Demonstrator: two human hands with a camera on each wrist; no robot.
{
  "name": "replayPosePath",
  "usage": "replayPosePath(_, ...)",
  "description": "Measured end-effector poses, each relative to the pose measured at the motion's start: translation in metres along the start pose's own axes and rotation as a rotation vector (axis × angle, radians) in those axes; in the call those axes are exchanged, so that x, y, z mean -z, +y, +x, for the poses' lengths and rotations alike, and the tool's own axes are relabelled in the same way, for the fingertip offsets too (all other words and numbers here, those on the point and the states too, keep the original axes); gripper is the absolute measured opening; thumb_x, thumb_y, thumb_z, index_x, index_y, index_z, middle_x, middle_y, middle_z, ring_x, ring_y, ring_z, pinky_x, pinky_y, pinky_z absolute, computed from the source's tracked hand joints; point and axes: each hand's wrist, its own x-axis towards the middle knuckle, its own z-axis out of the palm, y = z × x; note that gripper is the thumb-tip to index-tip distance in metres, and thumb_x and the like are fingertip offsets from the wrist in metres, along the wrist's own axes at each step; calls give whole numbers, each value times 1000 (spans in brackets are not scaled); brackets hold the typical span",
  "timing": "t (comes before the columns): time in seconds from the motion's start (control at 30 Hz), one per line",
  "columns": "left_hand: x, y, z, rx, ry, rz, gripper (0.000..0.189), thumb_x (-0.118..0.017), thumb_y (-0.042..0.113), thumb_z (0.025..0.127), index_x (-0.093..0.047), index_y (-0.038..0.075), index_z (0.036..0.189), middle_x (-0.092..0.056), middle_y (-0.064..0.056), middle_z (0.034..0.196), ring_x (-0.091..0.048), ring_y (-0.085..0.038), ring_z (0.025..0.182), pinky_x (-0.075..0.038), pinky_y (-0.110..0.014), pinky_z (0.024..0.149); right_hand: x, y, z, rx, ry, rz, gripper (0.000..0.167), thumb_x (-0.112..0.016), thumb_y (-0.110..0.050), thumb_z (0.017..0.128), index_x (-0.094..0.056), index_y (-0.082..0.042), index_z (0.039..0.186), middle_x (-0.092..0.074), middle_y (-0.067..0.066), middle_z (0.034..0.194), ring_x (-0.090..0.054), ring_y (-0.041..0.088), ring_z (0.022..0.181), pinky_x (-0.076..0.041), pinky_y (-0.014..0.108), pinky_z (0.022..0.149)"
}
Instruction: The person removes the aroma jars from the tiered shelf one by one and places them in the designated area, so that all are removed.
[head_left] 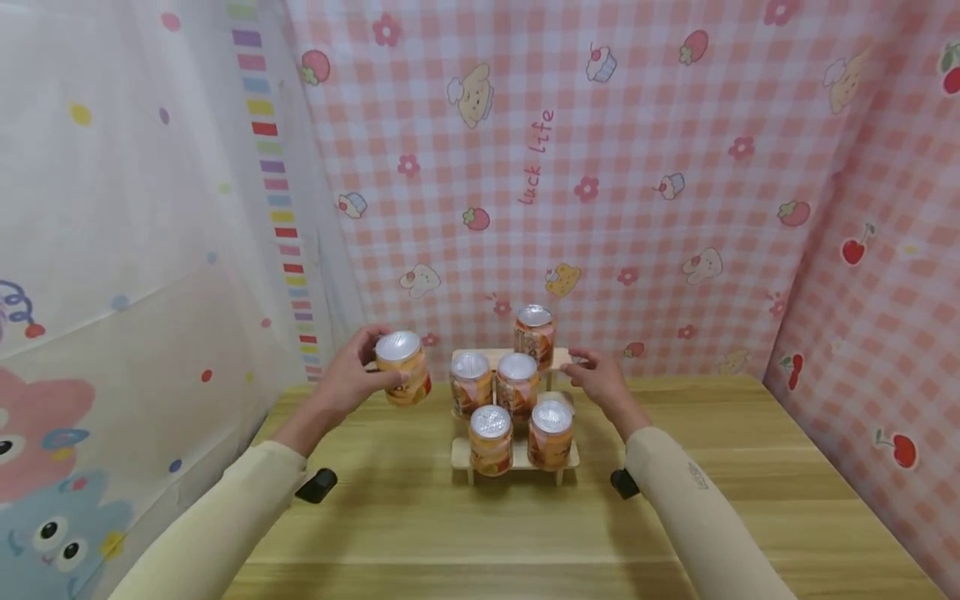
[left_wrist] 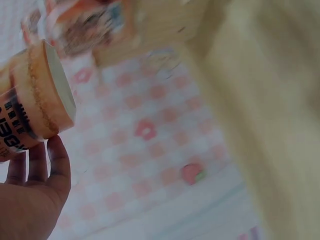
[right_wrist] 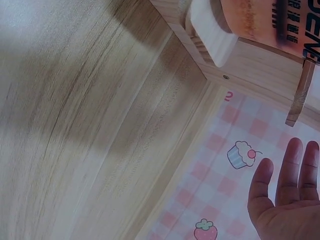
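My left hand (head_left: 351, 377) grips an orange can (head_left: 403, 372) with a silver lid, off the table to the left of a small three-tier wooden rack (head_left: 459, 454). In the left wrist view, fingers (left_wrist: 58, 162) curl beneath the can (left_wrist: 37, 95), which appears tilted. One similar can (head_left: 535, 337) stands on the top tier's right part. Two cans (head_left: 471, 385) sit side by side on the middle tier, and two more (head_left: 491, 442) on the bottom one. My right hand (head_left: 600, 383), fingers relaxed, is by the top tier's right end; in the right wrist view a small gap shows there.
The rack stands on a wood-grain table (head_left: 675, 517). Behind it hangs a pink checked cloth (head_left: 637, 233); a white patterned sheet (head_left: 150, 208) closes off the left side and a pink cloth (head_left: 862, 333) the right. Black wrist pieces (head_left: 317, 485) show below both forearms.
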Motion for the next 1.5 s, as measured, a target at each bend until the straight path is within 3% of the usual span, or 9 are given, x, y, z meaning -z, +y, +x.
replayPosePath(0.2,-12,-31,-52,8,-31,-19,68,-80,5,80,-41,-1,137,-53,-19,131,-54,-29,113,-49,-35,92,0,-1,1,-7,3,-15,51,-62,-21,98,-48,-1,144,-59,27,127,-60,43,111,-48,48,96)
replayPosePath(0.33,-31,-48,-78,35,-45,-64,68,-81,3,77,-44,-3,133,-56,-20,123,-56,-26,106,-51,-33,88,-1,0,2,-15,9,-30,52,-61,-23,99,-48,-3,145,-59,26,126,-61,41,110,-48,50,96)
replayPosePath(0.47,-56,-62,-95,85,-85,-99,68,-83,3,76,-45,-2,132,-56,-18,121,-57,-25,104,-51,-33,88,0,2,2,-29,3,-45,52,-61,-24,99,-47,-4,146,-58,25,127,-60,41,113,-47,50,96)
replayPosePath(0.67,-87,-75,-105,102,-144,-135,69,-85,3,74,-46,0,130,-56,-16,122,-56,-26,106,-49,-35,91,0,2,2,-40,3,-28,52,-59,-25,101,-45,-6,147,-56,26,131,-60,40,113,-47,50,96)
replayPosePath(0.83,-104,-81,-106,82,-167,-151,70,-85,0,72,-47,0,130,-56,-15,122,-57,-26,106,-49,-34,91,0,1,1,-32,-6,-1,52,-59,-23,101,-45,-4,147,-55,28,132,-59,43,113,-46,51,98)
replayPosePath(1.2,-119,-85,-112,97,-221,-126,72,-87,1,71,-47,1,131,-57,-11,123,-56,-27,111,-50,-39,93,0,3,-1,-44,-11,-13,52,-58,-21,101,-44,-2,147,-55,28,131,-59,43,113,-48,48,96)
replayPosePath(1.5,-124,-87,-115,49,-235,-95,71,-86,4,73,-47,-1,131,-56,-13,124,-56,-30,112,-50,-32,91,-1,2,1,-32,-13,-19,52,-59,-22,101,-44,-2,147,-56,28,131,-60,42,113,-49,44,90)
